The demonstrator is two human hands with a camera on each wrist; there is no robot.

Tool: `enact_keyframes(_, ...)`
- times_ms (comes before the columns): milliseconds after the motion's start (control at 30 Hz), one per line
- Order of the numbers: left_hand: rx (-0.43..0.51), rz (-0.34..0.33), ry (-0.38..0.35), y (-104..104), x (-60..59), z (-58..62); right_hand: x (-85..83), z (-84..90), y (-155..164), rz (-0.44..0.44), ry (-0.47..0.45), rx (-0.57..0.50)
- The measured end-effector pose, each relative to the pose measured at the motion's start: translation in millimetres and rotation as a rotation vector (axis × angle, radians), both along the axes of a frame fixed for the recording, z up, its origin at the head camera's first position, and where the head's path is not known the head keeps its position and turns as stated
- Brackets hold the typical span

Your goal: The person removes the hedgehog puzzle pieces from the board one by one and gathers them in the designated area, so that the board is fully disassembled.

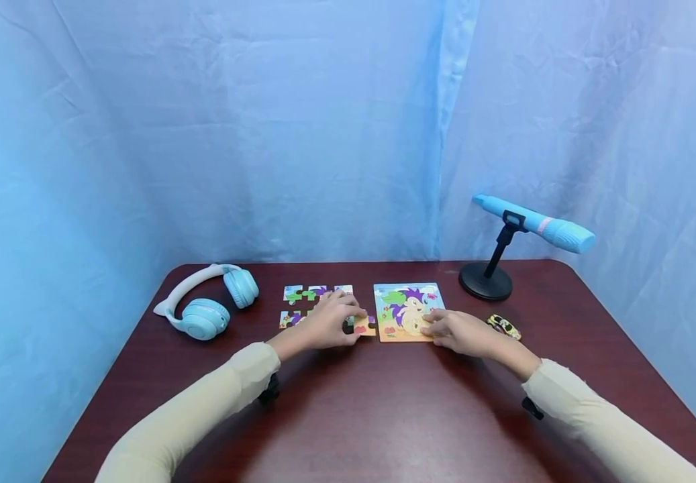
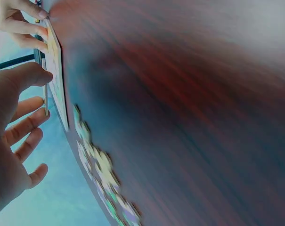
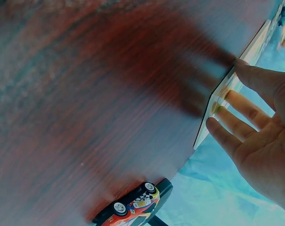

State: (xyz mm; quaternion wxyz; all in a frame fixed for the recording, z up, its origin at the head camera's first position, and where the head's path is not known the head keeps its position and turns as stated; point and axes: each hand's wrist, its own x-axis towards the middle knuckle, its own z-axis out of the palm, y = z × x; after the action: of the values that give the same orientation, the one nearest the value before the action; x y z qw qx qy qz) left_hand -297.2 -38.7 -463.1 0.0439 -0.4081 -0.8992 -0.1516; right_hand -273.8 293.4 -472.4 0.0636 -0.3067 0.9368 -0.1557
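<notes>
My left hand (image 1: 328, 322) pinches a jigsaw piece (image 1: 362, 327) between thumb and fingers, just left of a square picture puzzle board (image 1: 388, 322). In the left wrist view the piece (image 2: 45, 92) appears edge-on, raised off the table. The board carries a purple and green cartoon character; its lower right is a plain pale yellow area. On that right side rests my right hand (image 1: 465, 333), fingers extended on the surface and thumb at the near edge, as the right wrist view shows. Several loose jigsaw pieces (image 1: 293, 293) lie in rows behind and left of my left hand, partly hidden by it.
Blue cat-ear headphones (image 1: 205, 318) lie at the table's left. A blue microphone (image 1: 556, 231) sits on a black stand (image 1: 485, 282) at the back right. Beside my right hand is a small toy car (image 1: 504, 327). Curtains (image 1: 323, 134) hang behind the dark red table (image 1: 378, 416).
</notes>
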Motion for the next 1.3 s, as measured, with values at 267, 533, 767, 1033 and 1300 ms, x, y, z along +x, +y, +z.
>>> enact_keyframes(267, 0.035, -0.015, 0.078, -45.8, 18.8, -6.6, 3.0, -2.2, 0.5, 0.016, 0.026, 0.003)
enact_keyframes(533, 0.017, 0.036, 0.056, -83.7, 34.7, -10.0, 3.3, -2.3, 1.1, 0.012, 0.028, 0.004)
enact_keyframes(767, -0.005, 0.054, 0.067, -102.3, 42.4, -10.3, 3.2, -0.3, 0.0, 0.012, 0.025, -0.002)
enact_keyframes(1033, -0.016, 0.065, 0.068, -118.1, 44.9, -10.7, 0.9, -0.9, -0.2, 0.009, 0.012, 0.004)
enact_keyframes(1300, -0.044, 0.113, 0.005, -124.3, 42.0, -13.2, 0.4, 0.3, 0.4, 0.009, 0.006, -0.005)
